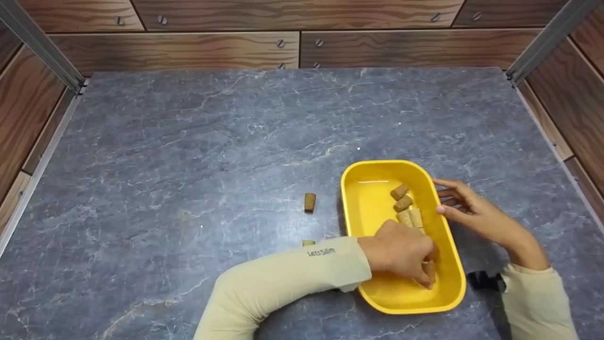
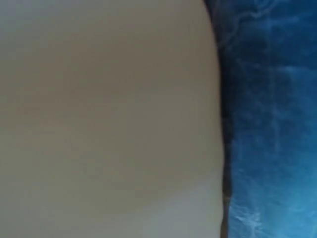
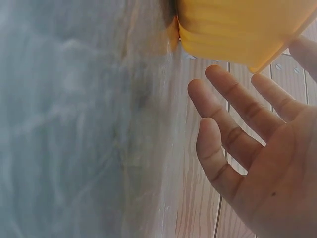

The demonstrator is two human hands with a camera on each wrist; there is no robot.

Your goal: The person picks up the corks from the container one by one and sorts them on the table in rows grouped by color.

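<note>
Crowding could be causing the likeliest trouble: the left hand [image 1: 401, 248] is bending down into the yellow tub [image 1: 370, 205] at the lower right of the frame, its knuckles sitting just below two pale corks [image 1: 415, 217], so a careless lift could be bumping these and the two darker corks [image 1: 403, 204] lying just above them. The right hand [image 1: 476, 217] is probably bracing the tub only lightly, its thumb resting on the right rim without wrapping around it, so a hard push from inside could be sliding the tub over the tabletop [image 1: 188, 156]. The left sleeve [image 1: 288, 271] is crossing the tub's left rim and partly hiding a loose pale cork [image 1: 308, 243] near the lower middle of the frame; a dragging forearm could be nudging that one, while a loose brown cork [image 1: 309, 202] is lying above it, apart from the cloth. As for the fingers, the left ones are curling inward and apparently pinching a cork [image 1: 430, 272] low in the tub, near its right wall; it is sitting between thumb and fingertips, partly covered, so I cannot tell how firmly they are gripping. The left wrist view is showing none of this. The right fingers are spreading loosely beside the tub's outer wall, grasping nothing
</note>
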